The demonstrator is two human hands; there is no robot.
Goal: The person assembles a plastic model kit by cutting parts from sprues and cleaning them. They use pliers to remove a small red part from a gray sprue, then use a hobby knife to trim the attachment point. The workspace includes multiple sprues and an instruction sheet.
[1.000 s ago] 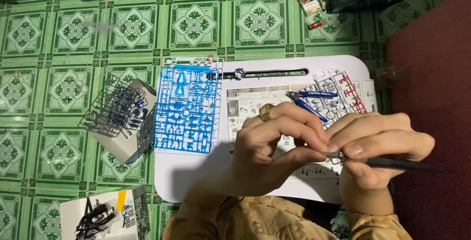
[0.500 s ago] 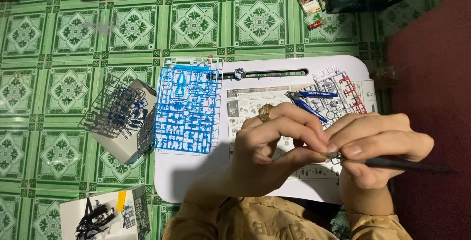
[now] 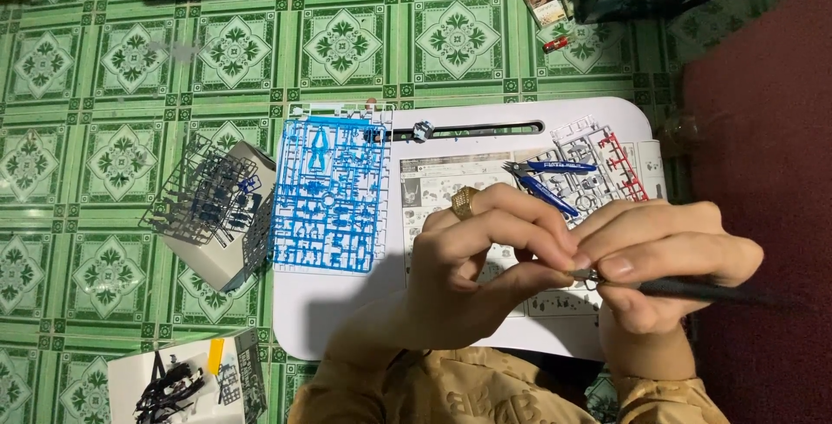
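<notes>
Head view, read outward from the white lap tray, which serves as the landmark.

Nearest the wearer, above the tray's near right edge, the 2 hands meet. The left hand, with a gold ring on 1 finger, has thumb and fingertips pinched closed on a very small part; too little of it shows to tell its shape. The right hand is closed in a pen-like grip around a slim dark hand tool, whose tip touches the small part at the pinch and whose handle runs off to the right, past the tray's edge.

Judged progress: 1 part is off its frame and being worked, while the frames in view look largely full, so most of the work seems to remain.

On the tray, under the hands, lies a printed instruction sheet. Beyond the hands, on the sheet's far right, rest blue-handled nippers, untouched, with grey and red part frames just beside them. A blue part frame covers the tray's left portion.

Left of the tray, on the green tiled floor, a stack of dark frames sits on a grey box. Near the tray's near left corner lies a white card with dark parts.
</notes>
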